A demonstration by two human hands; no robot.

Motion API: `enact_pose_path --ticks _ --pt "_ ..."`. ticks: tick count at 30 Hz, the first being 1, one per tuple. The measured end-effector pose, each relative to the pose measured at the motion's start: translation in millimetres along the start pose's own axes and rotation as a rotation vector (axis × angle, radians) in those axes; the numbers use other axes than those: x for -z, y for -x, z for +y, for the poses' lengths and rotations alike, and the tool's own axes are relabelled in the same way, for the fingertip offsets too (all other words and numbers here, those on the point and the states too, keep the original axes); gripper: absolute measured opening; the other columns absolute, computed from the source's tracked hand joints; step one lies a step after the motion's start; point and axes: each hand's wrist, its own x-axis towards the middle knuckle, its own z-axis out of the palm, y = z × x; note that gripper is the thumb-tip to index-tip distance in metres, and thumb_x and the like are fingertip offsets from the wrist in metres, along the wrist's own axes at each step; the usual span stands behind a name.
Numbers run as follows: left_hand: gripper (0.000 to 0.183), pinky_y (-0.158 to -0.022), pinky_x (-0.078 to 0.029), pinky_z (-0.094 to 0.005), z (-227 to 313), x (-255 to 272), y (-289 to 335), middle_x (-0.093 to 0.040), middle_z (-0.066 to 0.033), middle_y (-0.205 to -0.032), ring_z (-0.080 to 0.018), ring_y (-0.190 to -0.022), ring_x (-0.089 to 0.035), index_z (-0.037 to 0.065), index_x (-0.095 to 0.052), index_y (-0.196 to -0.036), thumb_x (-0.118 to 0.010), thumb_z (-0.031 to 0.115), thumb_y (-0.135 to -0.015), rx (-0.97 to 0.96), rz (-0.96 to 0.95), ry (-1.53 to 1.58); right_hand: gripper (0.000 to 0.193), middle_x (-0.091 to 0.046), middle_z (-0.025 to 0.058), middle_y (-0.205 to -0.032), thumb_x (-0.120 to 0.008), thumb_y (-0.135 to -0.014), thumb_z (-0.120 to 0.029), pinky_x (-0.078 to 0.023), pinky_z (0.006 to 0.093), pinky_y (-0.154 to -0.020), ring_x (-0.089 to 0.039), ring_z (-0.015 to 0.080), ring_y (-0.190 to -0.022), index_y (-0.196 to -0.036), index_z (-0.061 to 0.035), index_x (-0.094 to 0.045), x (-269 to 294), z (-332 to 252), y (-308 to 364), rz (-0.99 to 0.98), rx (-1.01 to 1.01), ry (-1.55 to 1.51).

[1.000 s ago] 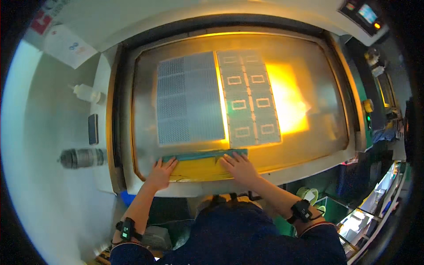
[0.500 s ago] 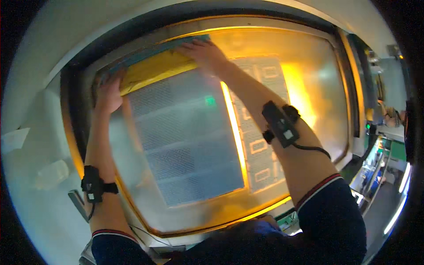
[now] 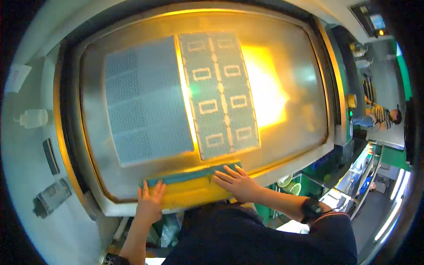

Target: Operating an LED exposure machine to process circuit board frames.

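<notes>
At the glowing panel [image 3: 293,128], both hands [image 3: 150,206] [image 3: 241,185] grasp a yellow bar [image 3: 190,191], a co-worker [image 3: 382,115] off right.

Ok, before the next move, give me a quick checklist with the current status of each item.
1. Left hand on the bar: ok, fingers over its left end.
2. Right hand on the bar: ok, fingers spread near its right end.
3. Bar off the patterned areas, blue-grey and rectangle-marked: ok, it lies on the near side of both.
4. Bar's edge pressed evenly on the screen: cannot tell from this angle.
5. Bottle and jar off the screen: ok, both outside its left edge.
6. Other person away from the screen: ok, off to the right.
</notes>
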Motion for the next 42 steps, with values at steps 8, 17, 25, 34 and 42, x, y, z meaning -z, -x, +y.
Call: enact_pose_path --ticks 8,17,25,34,42 --pt "0.08 -0.11 -0.026 -0.0617 50.0 -18.8 -13.8 -0.038 -0.0085 -0.152 -0.0494 -0.13 -0.04 0.013 -0.039 -0.145 -0.069 0.006 -0.071 0.125 -0.087 0.207 0.081 -0.044 0.0107 -0.147 -0.074 -0.069 -0.018 -0.038 0.0512 -0.106 -0.046 0.0324 -0.132 -0.142 -0.0103 -0.039 -40.0 40.2 45.3 0.22 0.031 0.107" --pt "0.074 -0.111 -0.026 -0.0617 159.5 30.8 -143.0 -0.037 -0.0085 -0.152 -0.0456 -0.135 -0.036 0.015 -0.035 -0.148 -0.062 0.007 -0.079 0.026 0.165 -0.061 0.057 -0.053 0.0094 -0.138 -0.06 -0.077 -0.005 -0.043 0.0513 -0.099 -0.051 0.0321 -0.124 -0.134 -0.0126 -0.053 22.2 195.2 104.1 0.403 -0.006 0.192" --pt "0.087 -0.107 -0.031 -0.0649 2.9 268.3 -420.4 -0.032 -0.0013 -0.156 -0.0444 -0.137 -0.034 0.02 -0.036 -0.147 -0.075 0.012 -0.07 0.135 0.538 -0.272 0.065 -0.04 0.0009 -0.151 -0.055 -0.085 -0.009 -0.033 0.054 -0.11 -0.04 0.0294 -0.137 -0.146 -0.026 -0.037 239.1 403.3 -167.6 0.61 -0.168 0.513" --pt "0.084 -0.107 -0.036 -0.054 -6.2 302.8 -428.6 -0.045 -0.0118 -0.145 -0.0421 -0.132 -0.04 0.018 -0.04 -0.145 -0.076 0.015 -0.069 0.091 0.699 -0.222 0.064 -0.045 0.003 -0.147 -0.054 -0.084 -0.01 -0.034 0.0533 -0.11 -0.042 0.0272 -0.135 -0.144 -0.0284 -0.042 253.7 422.7 -193.9 0.708 -0.157 0.501" --pt "0.082 -0.105 -0.035 -0.0584 120.8 8.3 -195.6 -0.047 -0.0162 -0.142 -0.0437 -0.129 -0.042 0.017 -0.039 -0.144 -0.072 0.019 -0.068 0.005 0.196 -0.17 0.046 -0.059 0.0111 -0.126 -0.055 -0.087 -0.012 -0.048 0.0449 -0.092 -0.058 0.0332 -0.112 -0.132 -0.0167 -0.054 49.4 236.9 93.8 0.486 0.031 0.317"
